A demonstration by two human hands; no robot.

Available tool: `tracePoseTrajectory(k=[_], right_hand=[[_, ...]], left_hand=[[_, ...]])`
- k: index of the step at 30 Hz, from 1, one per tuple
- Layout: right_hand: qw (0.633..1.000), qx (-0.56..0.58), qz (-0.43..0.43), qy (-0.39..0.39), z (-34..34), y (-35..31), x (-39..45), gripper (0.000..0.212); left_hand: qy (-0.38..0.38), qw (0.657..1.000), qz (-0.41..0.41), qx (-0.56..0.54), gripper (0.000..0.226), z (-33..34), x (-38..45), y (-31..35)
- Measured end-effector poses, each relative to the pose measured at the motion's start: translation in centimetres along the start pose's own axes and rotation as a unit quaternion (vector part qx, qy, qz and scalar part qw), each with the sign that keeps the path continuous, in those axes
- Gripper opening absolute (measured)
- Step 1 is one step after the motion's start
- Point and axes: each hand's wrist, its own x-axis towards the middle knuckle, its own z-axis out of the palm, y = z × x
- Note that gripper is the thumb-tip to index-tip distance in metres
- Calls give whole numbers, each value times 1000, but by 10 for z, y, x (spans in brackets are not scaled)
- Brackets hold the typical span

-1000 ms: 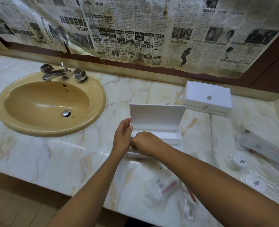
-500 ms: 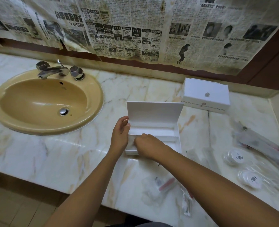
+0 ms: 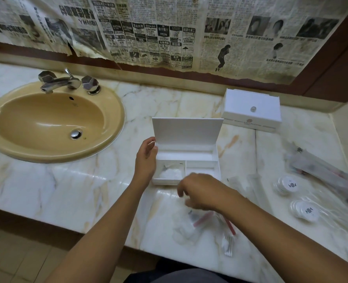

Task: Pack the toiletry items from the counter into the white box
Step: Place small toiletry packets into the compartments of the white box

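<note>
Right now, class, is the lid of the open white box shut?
No, the lid stands upright behind the white box, leaving its compartments exposed.

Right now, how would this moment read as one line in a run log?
step: packing | left hand: steadying white box | right hand: over wrapped items, holding nothing | box: lid up, one packet inside

Bathroom: marble counter (image 3: 67,186), sink (image 3: 46,121), taps (image 3: 67,81)
</note>
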Motion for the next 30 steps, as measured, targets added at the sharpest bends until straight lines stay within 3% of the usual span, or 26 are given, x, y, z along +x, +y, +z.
tracePoseTrajectory(k=[2, 4, 10, 16, 21, 25, 30], right_hand=[[996, -26, 4, -85, 20, 7, -7, 47], [994, -40, -5, -103, 38, 14, -8, 51], [999, 3, -25, -27, 50, 18, -11, 28], [995, 99, -3, 18, 28, 14, -13, 24], [977, 170, 19, 130, -12, 3, -8, 15], [964, 176, 45, 195, -34, 0, 15, 11], [969, 141, 56, 195, -38, -5, 50, 13]], left_hand=[[3, 1000, -2, -3, 29, 0, 0, -1], [3, 1000, -2, -3, 30, 1, -1, -1], [5, 1000, -13, -4, 28, 1, -2, 1], [8, 1000, -19, -7, 28, 1, -2, 1], [4, 1000, -19, -17, 27, 0, -3, 2], [-7, 999, -35, -27, 25, -3, 0, 0], [-33, 998, -43, -19, 35, -10, 1, 2]])
